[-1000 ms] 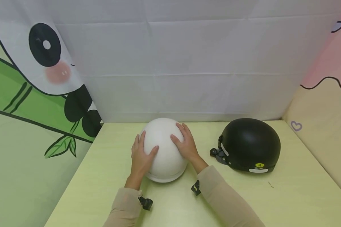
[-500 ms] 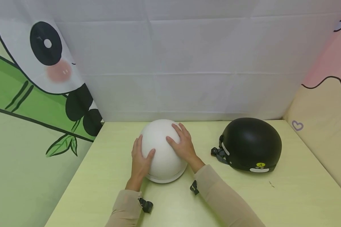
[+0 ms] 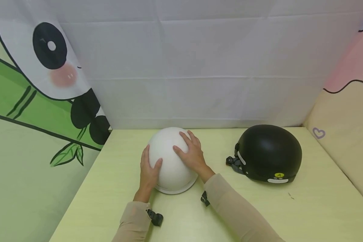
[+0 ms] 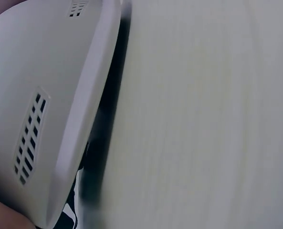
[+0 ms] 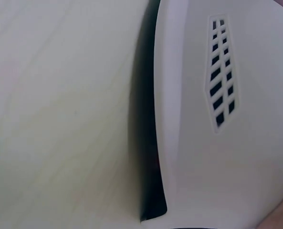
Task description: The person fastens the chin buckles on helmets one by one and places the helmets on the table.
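A white helmet (image 3: 169, 151) stands dome up on the table, left of the middle, with its rim toward the person. My left hand (image 3: 149, 171) holds its left side, the thumb on the near face of the dome. On the right and upper part, my right hand (image 3: 193, 154) grips it with thumb and fingers spread over the curve. The left wrist view shows the helmet's slotted vents (image 4: 30, 136) and pale rim, with dark shadow below. A similar slotted vent (image 5: 220, 74) shows in the right wrist view. The far side is hidden.
To the right sits a black helmet (image 3: 269, 153) with grey straps (image 3: 236, 164) and a yellow sticker. Both stand on a pale yellow table (image 3: 184, 222). A white cloth wall (image 3: 199, 67) rises behind; printed panels flank both sides.
Both hands have shifted slightly left with the white helmet, the right hand most. The gap to the black helmet is a little wider. The head view has drifted slightly.
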A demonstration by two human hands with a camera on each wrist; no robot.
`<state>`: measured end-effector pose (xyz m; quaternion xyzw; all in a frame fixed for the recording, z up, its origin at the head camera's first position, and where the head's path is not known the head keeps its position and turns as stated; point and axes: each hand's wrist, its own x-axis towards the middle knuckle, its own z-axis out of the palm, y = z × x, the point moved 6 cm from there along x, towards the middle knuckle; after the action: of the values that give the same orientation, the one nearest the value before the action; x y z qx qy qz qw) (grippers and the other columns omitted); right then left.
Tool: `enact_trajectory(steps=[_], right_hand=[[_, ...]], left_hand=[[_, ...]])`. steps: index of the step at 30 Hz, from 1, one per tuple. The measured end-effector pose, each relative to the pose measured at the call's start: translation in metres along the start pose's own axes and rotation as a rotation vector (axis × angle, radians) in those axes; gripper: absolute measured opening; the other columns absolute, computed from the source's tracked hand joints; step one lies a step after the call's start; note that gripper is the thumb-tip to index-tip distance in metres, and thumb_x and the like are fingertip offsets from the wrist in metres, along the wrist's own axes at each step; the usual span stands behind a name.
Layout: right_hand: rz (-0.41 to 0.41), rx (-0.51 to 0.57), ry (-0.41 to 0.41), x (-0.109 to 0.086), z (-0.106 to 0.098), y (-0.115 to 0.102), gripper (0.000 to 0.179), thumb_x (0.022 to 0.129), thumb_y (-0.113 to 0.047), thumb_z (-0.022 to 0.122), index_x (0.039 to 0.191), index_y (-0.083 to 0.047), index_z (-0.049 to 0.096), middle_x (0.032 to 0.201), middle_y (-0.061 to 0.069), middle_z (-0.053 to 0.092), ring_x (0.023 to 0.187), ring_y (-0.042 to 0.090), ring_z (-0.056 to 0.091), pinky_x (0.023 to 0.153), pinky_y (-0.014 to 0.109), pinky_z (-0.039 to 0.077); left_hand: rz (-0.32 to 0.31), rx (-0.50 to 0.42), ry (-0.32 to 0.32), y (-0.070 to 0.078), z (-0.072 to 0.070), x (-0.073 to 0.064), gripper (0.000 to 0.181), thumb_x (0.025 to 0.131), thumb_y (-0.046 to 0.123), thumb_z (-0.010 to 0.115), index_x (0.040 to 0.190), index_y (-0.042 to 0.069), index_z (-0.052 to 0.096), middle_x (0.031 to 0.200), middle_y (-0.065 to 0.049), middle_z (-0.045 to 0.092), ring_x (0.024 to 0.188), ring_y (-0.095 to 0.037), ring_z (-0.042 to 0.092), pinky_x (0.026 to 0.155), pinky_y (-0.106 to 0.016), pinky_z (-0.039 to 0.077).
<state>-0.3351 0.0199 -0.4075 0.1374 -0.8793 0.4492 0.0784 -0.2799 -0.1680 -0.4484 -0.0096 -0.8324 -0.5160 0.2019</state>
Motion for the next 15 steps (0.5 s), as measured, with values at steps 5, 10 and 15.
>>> enact_trajectory(steps=[5, 10, 15], right_hand=[[-0.007, -0.029, -0.001, 0.002, 0.005, -0.002, 0.065, 0.089, -0.050, 0.060, 0.147, -0.025, 0.045, 0.158, 0.003, 0.023, 0.142, 0.036, 0.019, 0.094, 0.073, 0.027], [-0.009, -0.049, -0.010, 0.007, 0.013, -0.004, 0.066, 0.090, -0.052, 0.059, 0.148, -0.026, 0.043, 0.158, 0.004, 0.022, 0.141, 0.037, 0.019, 0.094, 0.071, 0.028], [0.005, -0.068, -0.015, 0.010, 0.021, -0.007, 0.066, 0.090, -0.053, 0.059, 0.149, -0.027, 0.042, 0.158, 0.004, 0.022, 0.142, 0.036, 0.017, 0.094, 0.069, 0.029]], left_hand=[[-0.021, -0.045, 0.002, -0.005, -0.001, 0.002, 0.075, 0.093, 0.036, 0.056, 0.156, 0.017, 0.021, 0.156, -0.013, 0.023, 0.134, -0.046, 0.030, 0.094, -0.072, 0.030], [-0.053, -0.078, 0.017, -0.012, -0.005, 0.006, 0.072, 0.094, 0.034, 0.056, 0.155, 0.016, 0.022, 0.156, -0.013, 0.025, 0.135, -0.043, 0.031, 0.098, -0.070, 0.028], [-0.098, -0.086, -0.008, -0.022, -0.010, 0.011, 0.072, 0.095, 0.034, 0.054, 0.156, 0.018, 0.019, 0.157, -0.013, 0.022, 0.136, -0.044, 0.029, 0.097, -0.071, 0.028]])
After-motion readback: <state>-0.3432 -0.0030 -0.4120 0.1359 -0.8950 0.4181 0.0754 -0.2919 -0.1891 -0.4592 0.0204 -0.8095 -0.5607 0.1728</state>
